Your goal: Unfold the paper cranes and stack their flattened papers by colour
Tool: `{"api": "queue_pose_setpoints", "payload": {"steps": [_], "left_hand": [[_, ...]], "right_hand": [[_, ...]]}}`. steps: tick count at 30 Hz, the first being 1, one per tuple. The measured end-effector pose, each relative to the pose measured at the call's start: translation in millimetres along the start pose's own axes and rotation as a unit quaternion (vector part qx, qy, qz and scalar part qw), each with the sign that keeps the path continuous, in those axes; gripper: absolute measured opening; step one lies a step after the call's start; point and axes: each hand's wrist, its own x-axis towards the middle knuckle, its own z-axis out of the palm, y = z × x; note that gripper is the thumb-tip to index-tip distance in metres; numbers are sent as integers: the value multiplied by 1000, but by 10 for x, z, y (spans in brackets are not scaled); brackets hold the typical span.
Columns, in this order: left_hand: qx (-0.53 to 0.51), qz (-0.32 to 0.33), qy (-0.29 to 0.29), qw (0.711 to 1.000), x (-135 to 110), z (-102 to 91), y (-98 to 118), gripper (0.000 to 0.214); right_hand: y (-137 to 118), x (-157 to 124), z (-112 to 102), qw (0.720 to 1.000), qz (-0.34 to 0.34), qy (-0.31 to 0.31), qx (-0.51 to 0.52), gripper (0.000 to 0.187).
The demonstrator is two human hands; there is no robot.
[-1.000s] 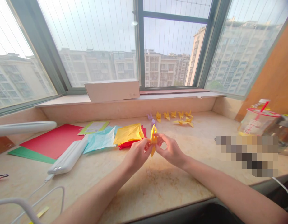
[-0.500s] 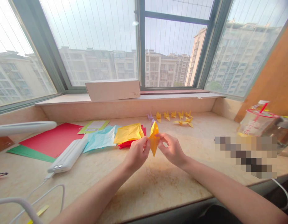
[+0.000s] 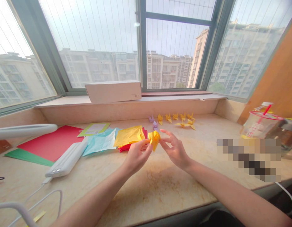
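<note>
My left hand pinches a small folded piece of yellow paper above the stone counter. My right hand is just right of the paper, fingers spread, thumb and forefinger near its edge; whether they touch it I cannot tell. Behind the hands lies a stack of coloured sheets with a yellow sheet on top, over red ones. Further back stands a row of small folded paper cranes, mostly yellow, with purple ones at the left.
A light blue sheet, a red sheet and a green sheet lie at left, beside a white power bank with a cable. A white box sits on the sill. A plastic cup with a red straw stands at right.
The yellow paper stood tall between both hands; now it is folded smaller and held in the left hand. The right hand's fingers have opened and spread.
</note>
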Motion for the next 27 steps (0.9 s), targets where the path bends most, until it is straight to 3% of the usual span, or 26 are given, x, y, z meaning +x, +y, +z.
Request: {"api": "queue_pose_setpoints", "payload": {"steps": [3, 7, 21, 23, 27], "left_hand": [[4, 14, -14, 1000, -4, -22, 19, 30], [4, 28, 1, 1000, 12, -24, -22, 32], [71, 55, 102, 991, 18, -39, -165, 23], [113, 78, 98, 986, 17, -74, -167, 22], [228, 167, 35, 959, 12, -138, -144, 28]], "right_hand": [[-18, -2, -28, 996, -55, -9, -70, 18], [-41, -8, -38, 992, -86, -19, -86, 17], [-35, -11, 15, 995, -4, -49, 88, 18], [-42, -8, 2, 996, 0, -61, 57, 20], [-60, -7, -7, 998, 11, -57, 39, 23]]}}
